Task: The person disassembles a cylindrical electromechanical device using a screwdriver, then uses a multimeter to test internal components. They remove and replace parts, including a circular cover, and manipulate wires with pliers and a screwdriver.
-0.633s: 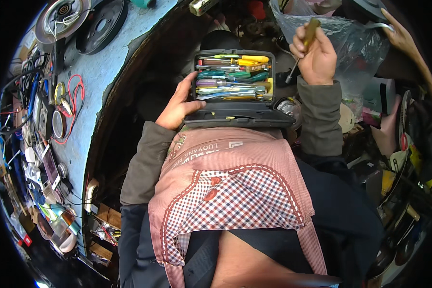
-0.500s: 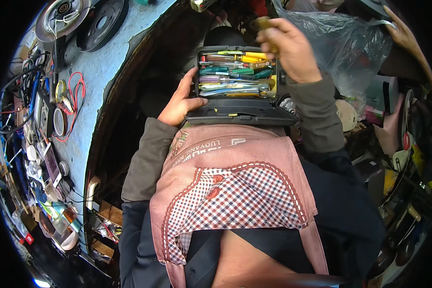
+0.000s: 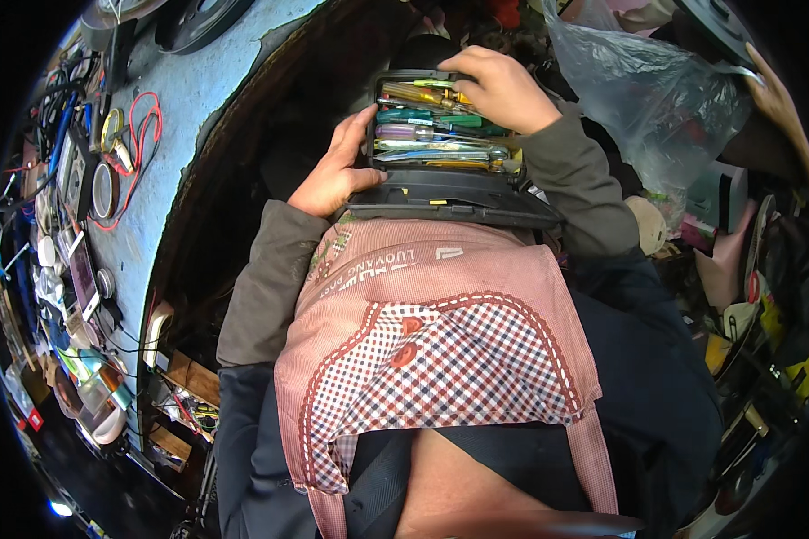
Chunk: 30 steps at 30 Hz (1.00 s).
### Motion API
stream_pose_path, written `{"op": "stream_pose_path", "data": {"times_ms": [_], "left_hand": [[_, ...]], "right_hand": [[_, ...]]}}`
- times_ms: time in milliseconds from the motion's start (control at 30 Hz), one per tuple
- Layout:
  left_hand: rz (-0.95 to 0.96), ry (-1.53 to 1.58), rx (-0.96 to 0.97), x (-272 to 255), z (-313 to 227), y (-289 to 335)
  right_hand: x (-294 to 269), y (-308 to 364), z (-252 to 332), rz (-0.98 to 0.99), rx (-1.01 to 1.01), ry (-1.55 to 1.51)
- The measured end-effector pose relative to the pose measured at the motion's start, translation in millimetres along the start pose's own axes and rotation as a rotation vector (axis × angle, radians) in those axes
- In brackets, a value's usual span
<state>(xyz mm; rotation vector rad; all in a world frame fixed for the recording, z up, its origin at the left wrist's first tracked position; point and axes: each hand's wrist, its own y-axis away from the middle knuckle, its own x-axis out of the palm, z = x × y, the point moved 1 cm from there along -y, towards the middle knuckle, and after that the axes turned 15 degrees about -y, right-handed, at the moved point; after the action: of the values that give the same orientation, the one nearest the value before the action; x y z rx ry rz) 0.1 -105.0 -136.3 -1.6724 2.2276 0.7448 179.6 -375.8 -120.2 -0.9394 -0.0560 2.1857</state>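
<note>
An open black plastic case (image 3: 458,199) rests on my lap, its lid folded toward me. Slim tools with green, purple, yellow and clear handles (image 3: 404,132) lie side by side inside. An amber-handled tool (image 3: 420,93) lies across the far rows, slightly askew. My left hand (image 3: 337,171) grips the case's left side, thumb over the near edge and fingers along the wall. Over the far right corner, my right hand (image 3: 503,90) has its fingers bent at the far rim and over the yellow handles. What lies under its fingertips is hidden.
At left, a blue worktable (image 3: 198,81) carries red wire (image 3: 157,112), a phone (image 3: 84,278), cables and small parts. Clear plastic sheeting (image 3: 638,90) hangs at the upper right, with another hand (image 3: 777,108) beyond it. Mixed clutter fills the right side.
My right hand came down from above the case's far right corner, where it held a brownish-yellow piece, to the tools. An amber-handled tool now lies across the far rows. My left hand keeps its hold.
</note>
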Motion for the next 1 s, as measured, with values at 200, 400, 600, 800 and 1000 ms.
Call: {"op": "stream_pose_path", "data": {"times_ms": [200, 400, 600, 800, 1000], "left_hand": [[0.002, -0.627, 0.14, -21, -32, -22], [0.012, -1.116, 0.491, 6, -42, -61], [0.074, -1.171, 0.482, 20, -32, -59], [0.087, -1.169, 0.447, 22, -29, -56], [0.104, -1.181, 0.44, 21, -22, -58]], "right_hand": [[-26, 53, 20, -0.045, 0.176, -0.175], [-33, 88, 45, 0.193, 0.222, 0.076], [-41, 95, 40, 0.209, 0.299, 0.204], [-15, 101, 36, 0.222, 0.177, 0.544], [-29, 91, 31, 0.188, 0.318, 0.283]]}}
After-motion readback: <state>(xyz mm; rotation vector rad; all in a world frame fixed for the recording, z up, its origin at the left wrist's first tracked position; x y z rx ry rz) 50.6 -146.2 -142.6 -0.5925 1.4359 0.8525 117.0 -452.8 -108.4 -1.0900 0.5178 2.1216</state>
